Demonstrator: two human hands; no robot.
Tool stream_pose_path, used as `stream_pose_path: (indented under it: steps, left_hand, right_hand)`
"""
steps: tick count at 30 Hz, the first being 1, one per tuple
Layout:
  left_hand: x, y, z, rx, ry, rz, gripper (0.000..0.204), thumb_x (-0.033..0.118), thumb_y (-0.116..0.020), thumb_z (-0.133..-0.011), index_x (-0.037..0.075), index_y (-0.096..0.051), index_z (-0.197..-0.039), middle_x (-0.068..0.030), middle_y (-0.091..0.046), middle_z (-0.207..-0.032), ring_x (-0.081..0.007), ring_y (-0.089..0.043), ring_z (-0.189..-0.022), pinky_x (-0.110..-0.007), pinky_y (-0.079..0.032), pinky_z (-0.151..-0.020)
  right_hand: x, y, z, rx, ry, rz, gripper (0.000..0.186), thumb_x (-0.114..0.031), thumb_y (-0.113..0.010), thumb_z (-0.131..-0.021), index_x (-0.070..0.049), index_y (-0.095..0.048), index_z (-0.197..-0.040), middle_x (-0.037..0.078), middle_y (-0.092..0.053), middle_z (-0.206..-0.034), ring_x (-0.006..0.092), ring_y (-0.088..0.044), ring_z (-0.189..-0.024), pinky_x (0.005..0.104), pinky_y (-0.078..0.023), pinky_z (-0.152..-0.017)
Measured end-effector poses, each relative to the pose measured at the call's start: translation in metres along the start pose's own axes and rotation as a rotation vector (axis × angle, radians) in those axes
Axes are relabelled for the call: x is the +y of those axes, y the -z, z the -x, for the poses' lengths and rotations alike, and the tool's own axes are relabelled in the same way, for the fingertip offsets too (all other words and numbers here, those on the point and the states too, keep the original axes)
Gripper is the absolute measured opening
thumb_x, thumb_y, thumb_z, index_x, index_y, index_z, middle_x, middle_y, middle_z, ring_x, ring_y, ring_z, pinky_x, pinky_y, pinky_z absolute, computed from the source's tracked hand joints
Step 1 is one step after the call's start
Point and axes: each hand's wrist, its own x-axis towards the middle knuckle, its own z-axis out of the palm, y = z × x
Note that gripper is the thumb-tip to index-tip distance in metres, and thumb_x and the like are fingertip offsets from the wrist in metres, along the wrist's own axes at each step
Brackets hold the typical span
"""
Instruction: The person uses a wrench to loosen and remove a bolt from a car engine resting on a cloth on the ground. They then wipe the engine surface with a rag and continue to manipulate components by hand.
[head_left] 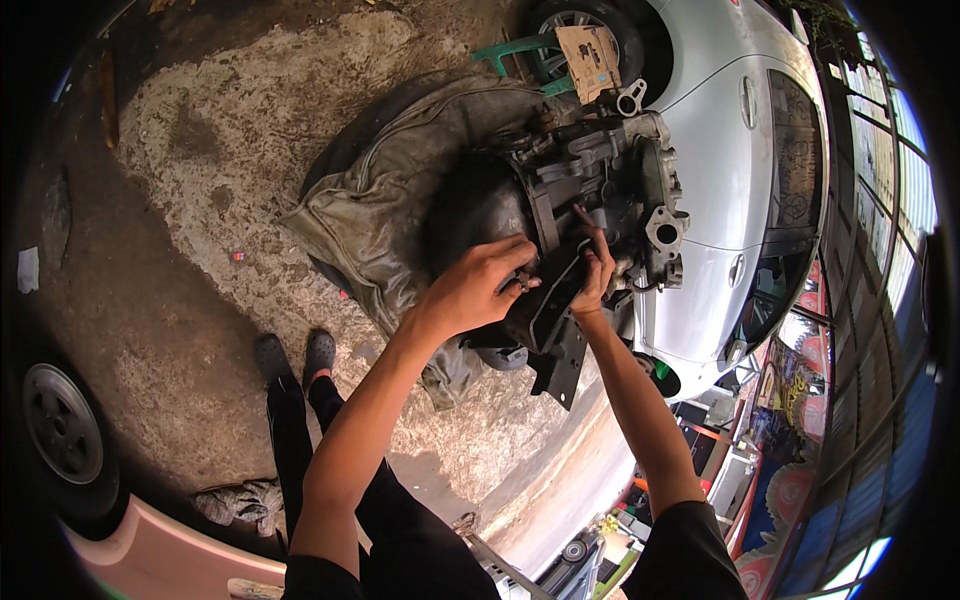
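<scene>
A greasy engine (560, 170) with a dark rounded housing (470, 205) lies over a crumpled grey tarp (360, 215). My left hand (490, 280) is closed at the lower part of that housing, fingers pinched around a small piece that is too small to name. My right hand (592, 270) has its fingers curled on the edge of a dark metal plate (555, 365) with bolt holes, beside the engine's middle. A light flanged port (665, 232) sticks out to the right of my right hand.
A silver car (730, 190) stands behind the engine, with a green stool (495, 50) and cardboard (585, 60) by its wheel. A spare wheel (55, 420) and pink panel (170, 550) lie at lower left, near a rag (237, 503). My feet are on stained concrete.
</scene>
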Motion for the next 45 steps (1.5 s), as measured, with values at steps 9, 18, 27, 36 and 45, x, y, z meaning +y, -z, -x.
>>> stream_pose_path:
  steps: [9, 18, 27, 36, 45]
  left_hand:
    - [0.011, -0.003, -0.015, -0.052, -0.055, -0.093, 0.027, -0.004, -0.065, -0.080, 0.000, -0.061, -0.107, -0.0198, -0.064, -0.102, -0.0411, -0.065, -0.089, -0.045, -0.055, -0.074]
    - [-0.011, -0.011, -0.028, 0.152, -0.139, -0.142, 0.026, -0.007, -0.065, -0.082, -0.005, -0.057, -0.107, -0.0174, -0.064, -0.093, -0.0347, -0.068, -0.080, -0.038, -0.055, -0.067]
    - [-0.039, -0.005, -0.022, 0.563, 0.565, 0.596, 0.012, -0.002, -0.058, -0.094, -0.005, -0.048, -0.090, -0.0125, -0.062, -0.081, -0.0220, -0.069, -0.064, -0.032, -0.059, -0.054]
    - [0.007, 0.027, -0.016, 0.446, 0.414, 0.367, 0.007, -0.001, -0.063, -0.093, -0.003, -0.057, -0.090, -0.0087, -0.066, -0.079, -0.0152, -0.069, -0.070, -0.027, -0.055, -0.063]
    - [0.104, 0.012, -0.054, 0.206, 0.418, -0.130, 0.009, 0.000, -0.069, -0.088, -0.006, -0.065, -0.093, -0.0103, -0.071, -0.084, -0.0139, -0.069, -0.075, -0.027, -0.055, -0.068]
  right_hand:
    - [0.007, 0.003, 0.003, -0.018, 0.001, 0.013, 0.047, -0.029, -0.039, -0.093, 0.013, -0.056, -0.107, 0.023, -0.064, -0.110, 0.0286, -0.061, -0.097, 0.0334, -0.044, -0.089]
    - [0.003, 0.000, -0.002, -0.028, 0.034, 0.010, 0.055, -0.035, -0.037, -0.091, 0.012, -0.055, -0.111, 0.021, -0.062, -0.120, 0.0239, -0.057, -0.105, 0.0304, -0.039, -0.096]
    - [0.006, 0.001, 0.002, 0.014, -0.011, 0.011, 0.046, -0.026, -0.042, -0.087, 0.012, -0.057, -0.106, 0.024, -0.063, -0.108, 0.0311, -0.060, -0.098, 0.0339, -0.043, -0.088]
    - [0.023, 0.003, 0.019, 0.054, 0.108, 0.117, 0.045, -0.025, -0.040, -0.097, 0.008, -0.052, -0.125, 0.028, -0.059, -0.122, 0.0434, -0.056, -0.113, 0.0418, -0.041, -0.100]
    - [-0.044, 0.021, 0.004, -0.229, -0.362, 0.331, 0.059, -0.016, -0.062, -0.087, 0.002, -0.042, -0.140, 0.026, -0.043, -0.142, 0.0404, -0.043, -0.131, 0.0418, -0.037, -0.110]
